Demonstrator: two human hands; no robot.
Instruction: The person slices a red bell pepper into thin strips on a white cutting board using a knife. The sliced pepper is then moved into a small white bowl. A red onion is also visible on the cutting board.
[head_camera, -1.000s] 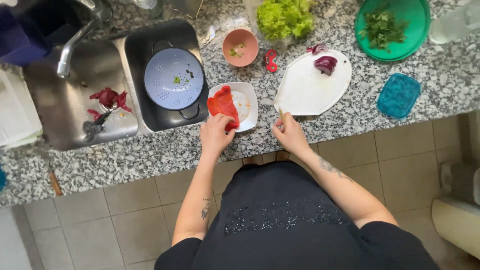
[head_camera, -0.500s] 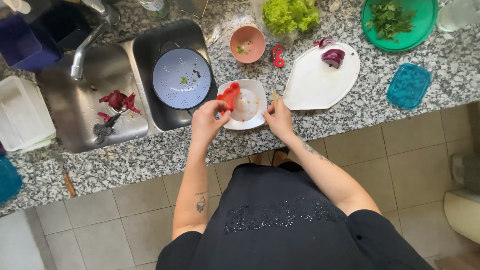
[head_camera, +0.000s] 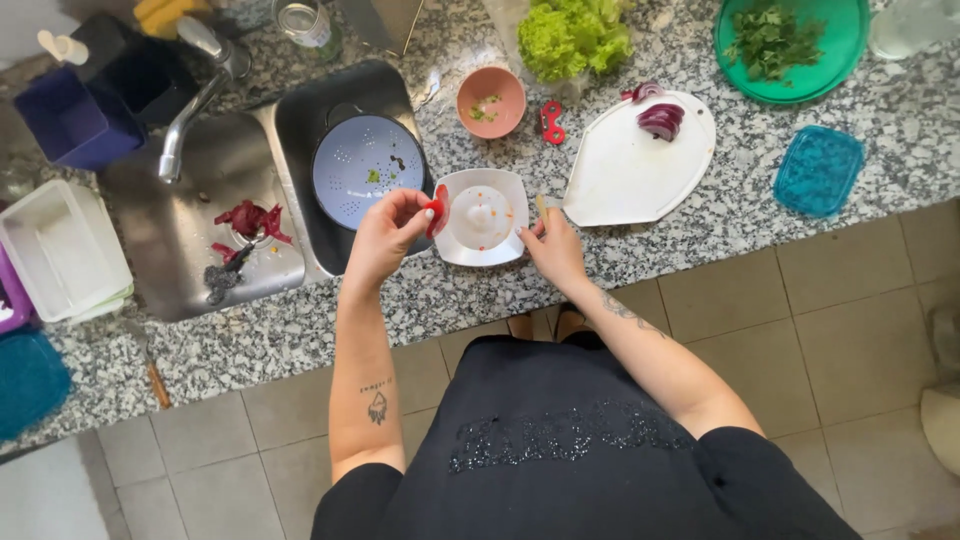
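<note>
Lifted off the small square white plate (head_camera: 482, 215) since a moment ago, the red piece of pepper (head_camera: 437, 208) now sits pinched in the fingers of the left hand (head_camera: 385, 232), just over the plate's left edge beside the sink's blue perforated colander (head_camera: 365, 170). Right hand (head_camera: 552, 245) rests closed around a small knife handle (head_camera: 542, 207) at the plate's right edge, next to the white cutting board (head_camera: 630, 165) with sliced red onion (head_camera: 661, 120) on the speckled granite counter (head_camera: 700, 235).

red piece (head_camera: 437, 210): half hidden by left hand (head_camera: 385, 235) | green tray (head_camera: 790, 45): cut off
</note>
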